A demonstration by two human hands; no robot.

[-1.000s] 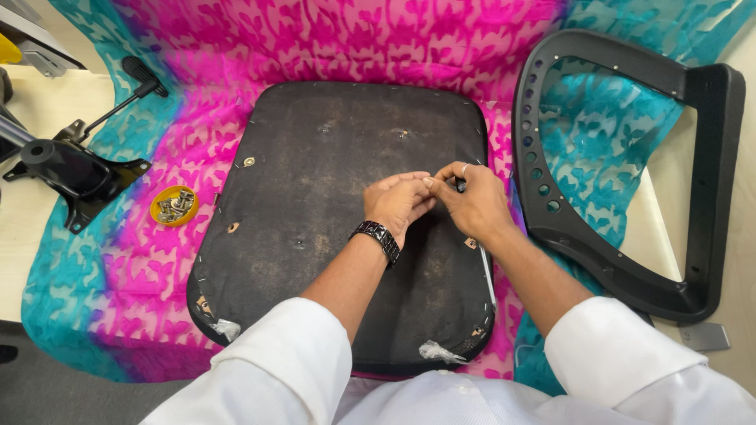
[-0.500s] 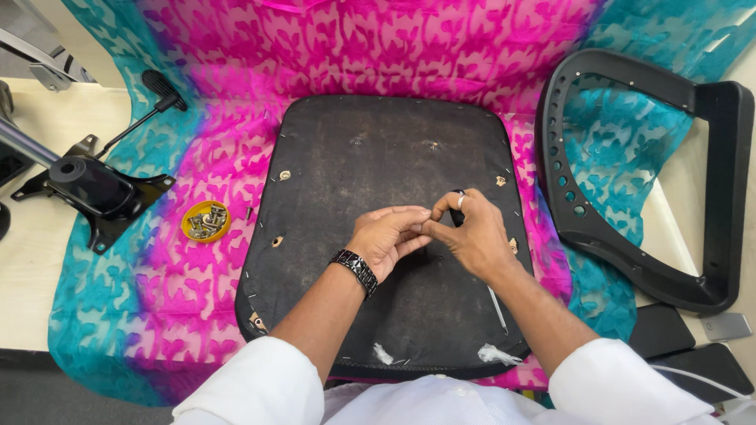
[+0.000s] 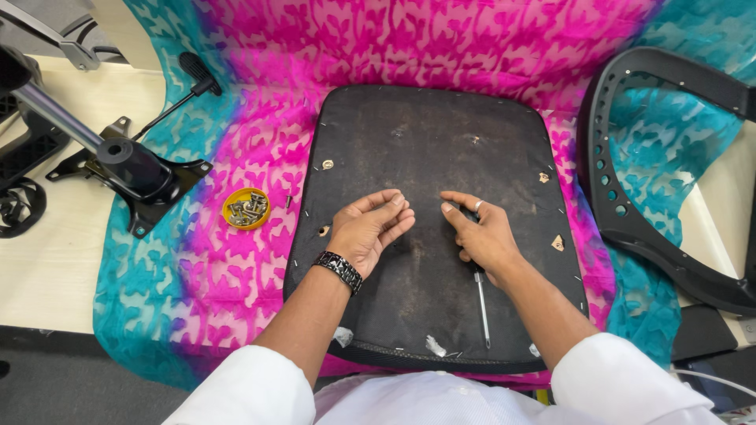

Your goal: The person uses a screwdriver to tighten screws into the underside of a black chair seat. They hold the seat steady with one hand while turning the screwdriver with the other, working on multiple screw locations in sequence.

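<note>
- While the upturned chair seat base [image 3: 429, 142] lies on the pink-and-teal cloth [image 3: 236, 260], the left hand [image 3: 368, 230] hovers loosely cupped, apparently empty.
- The right hand [image 3: 480, 236] grips a screwdriver [image 3: 481, 303], shaft pointing toward the person.

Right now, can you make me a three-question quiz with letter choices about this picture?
1. Where is the little yellow dish of screws?
A. on the pink and blue cloth, left of the black seat base
B. on top of the seat base
C. inside the black chair frame

2. What colour is the watch on the left hand?
A. red
B. black
C. white

3. What is the right hand doing?
A. lying flat and empty
B. pressing the yellow dish
C. holding a thin metal tool

Answers: 1 A, the dish sits on cloth beside the seat. 2 B, the band is dark. 3 C, a shaft sticks out below the fist.
</note>
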